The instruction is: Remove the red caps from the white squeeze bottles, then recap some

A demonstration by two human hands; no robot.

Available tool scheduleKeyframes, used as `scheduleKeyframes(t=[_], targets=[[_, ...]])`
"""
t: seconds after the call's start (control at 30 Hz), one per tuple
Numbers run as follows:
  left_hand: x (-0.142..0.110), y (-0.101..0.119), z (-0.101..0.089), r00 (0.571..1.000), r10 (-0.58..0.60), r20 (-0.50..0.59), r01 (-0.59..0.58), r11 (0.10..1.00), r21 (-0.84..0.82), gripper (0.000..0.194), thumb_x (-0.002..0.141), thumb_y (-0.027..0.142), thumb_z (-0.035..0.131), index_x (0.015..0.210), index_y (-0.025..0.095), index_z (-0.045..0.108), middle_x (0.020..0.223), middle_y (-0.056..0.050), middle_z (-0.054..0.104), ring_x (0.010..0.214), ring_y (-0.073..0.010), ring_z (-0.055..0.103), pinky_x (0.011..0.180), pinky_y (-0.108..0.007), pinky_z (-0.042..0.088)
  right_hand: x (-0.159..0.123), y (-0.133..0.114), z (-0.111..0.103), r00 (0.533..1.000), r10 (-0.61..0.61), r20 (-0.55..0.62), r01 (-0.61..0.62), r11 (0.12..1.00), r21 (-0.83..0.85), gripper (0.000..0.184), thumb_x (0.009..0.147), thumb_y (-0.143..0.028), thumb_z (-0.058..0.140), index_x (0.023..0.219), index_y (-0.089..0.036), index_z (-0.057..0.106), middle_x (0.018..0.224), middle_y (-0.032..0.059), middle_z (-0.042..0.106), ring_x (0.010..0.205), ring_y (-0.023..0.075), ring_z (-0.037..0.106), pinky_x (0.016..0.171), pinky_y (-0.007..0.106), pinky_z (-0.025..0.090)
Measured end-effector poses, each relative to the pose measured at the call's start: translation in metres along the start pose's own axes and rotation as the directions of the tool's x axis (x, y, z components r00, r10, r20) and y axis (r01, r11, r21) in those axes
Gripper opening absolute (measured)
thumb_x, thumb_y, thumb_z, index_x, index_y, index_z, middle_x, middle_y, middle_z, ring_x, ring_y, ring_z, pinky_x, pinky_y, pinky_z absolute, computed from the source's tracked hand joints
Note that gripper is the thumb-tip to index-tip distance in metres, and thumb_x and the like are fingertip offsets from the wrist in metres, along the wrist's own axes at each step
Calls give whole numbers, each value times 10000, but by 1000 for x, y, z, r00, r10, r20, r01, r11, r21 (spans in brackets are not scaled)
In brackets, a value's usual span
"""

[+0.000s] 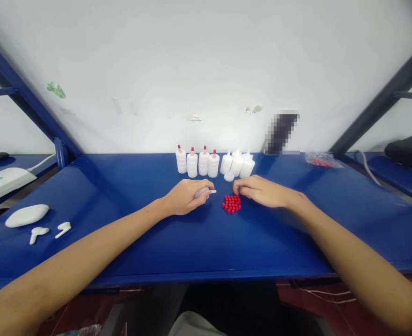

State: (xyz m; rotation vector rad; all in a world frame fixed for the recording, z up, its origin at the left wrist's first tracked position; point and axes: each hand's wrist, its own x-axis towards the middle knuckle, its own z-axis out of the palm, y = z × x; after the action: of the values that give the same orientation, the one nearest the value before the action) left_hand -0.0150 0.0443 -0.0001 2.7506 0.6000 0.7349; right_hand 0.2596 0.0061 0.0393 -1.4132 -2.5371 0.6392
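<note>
My left hand point(189, 196) is wrapped round a white squeeze bottle point(202, 192), which lies tilted with its bare nozzle pointing right. A pile of small red caps point(231, 203) lies on the blue table. Just behind that pile, my right hand point(257, 189) has its fingers bent and pressed together; whatever is between the fingertips is hidden. Behind my hands stand several white bottles with red caps on their nozzles point(203, 162). Beside them, to the right, is a group of white bottles with uncapped nozzles point(237, 164), one lying with its base toward me point(229, 177).
A clear bag with red pieces point(321, 161) lies at the back right, near a dark pixelated object point(281, 133) against the wall. On the left are a white earbud case point(27, 215), two earbuds point(63, 228) and a power strip point(6, 179). Blue frame posts stand at both sides.
</note>
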Motion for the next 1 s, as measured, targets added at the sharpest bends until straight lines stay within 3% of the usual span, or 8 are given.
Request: scheduleKeyframes(t=[0.17,0.27,0.37,0.5,0.6,0.73,0.87,1.0], targets=[[2,2,-1,997,-22,67,19,999,51,337,1031,350,328,1148,178,593,938,-28,718,817,-151,668,747,-240,463,1,-12,4,963,-118,-243,111,993,-44,187,878,-201,461,743,-171,587,749,19,606,672,140,520,662,271,366],[3,4,-2,996,5,93,-11,998,65,330,1031,365,336,1126,178,590,889,-24,712,780,-150,662,708,-236,453,6,-28,17,956,-151,-253,161,987,22,289,932,-319,486,683,-180,535,626,-12,553,570,117,474,586,255,341],[3,4,-1,995,27,93,-32,998,51,333,1027,371,332,1109,178,591,901,-35,708,772,-155,657,691,-238,448,12,-41,31,963,-165,-215,192,975,113,271,955,-380,488,771,-189,546,564,-42,549,503,105,464,551,241,336],[2,2,0,999,-33,23,33,999,-28,382,1029,400,327,1264,166,516,872,-34,701,776,-173,661,718,-256,458,17,-42,27,939,-209,-274,234,970,60,250,976,-353,433,825,-187,543,575,-35,560,512,109,483,561,239,343],[2,3,-1,993,-117,-20,116,991,-66,390,1035,391,304,1279,151,490,736,2,649,665,-159,618,678,-258,441,23,-34,4,893,-191,-407,175,982,-76,229,928,-310,464,748,-183,525,599,-16,555,528,113,461,561,250,319],[2,5,-2,993,-122,10,122,991,-46,302,1023,307,286,1068,162,547,682,20,585,595,-135,545,635,-251,403,35,-24,-24,898,-110,-425,9,972,-233,176,855,-265,491,703,-185,527,577,-9,544,530,127,456,566,271,292],[0,5,-3,996,-89,6,90,995,-44,236,983,229,296,978,163,522,715,4,594,615,-141,545,631,-258,408,37,-14,-19,890,-26,-456,-117,952,-282,162,854,-273,480,764,-175,573,621,30,592,559,157,500,569,283,293],[0,4,-1,997,-78,-8,79,996,35,203,960,208,331,960,168,530,817,-23,650,674,-152,580,659,-269,425,32,-7,-3,839,-15,-544,-164,946,-279,175,873,-272,467,802,-169,589,675,54,629,601,178,545,590,284,319]])
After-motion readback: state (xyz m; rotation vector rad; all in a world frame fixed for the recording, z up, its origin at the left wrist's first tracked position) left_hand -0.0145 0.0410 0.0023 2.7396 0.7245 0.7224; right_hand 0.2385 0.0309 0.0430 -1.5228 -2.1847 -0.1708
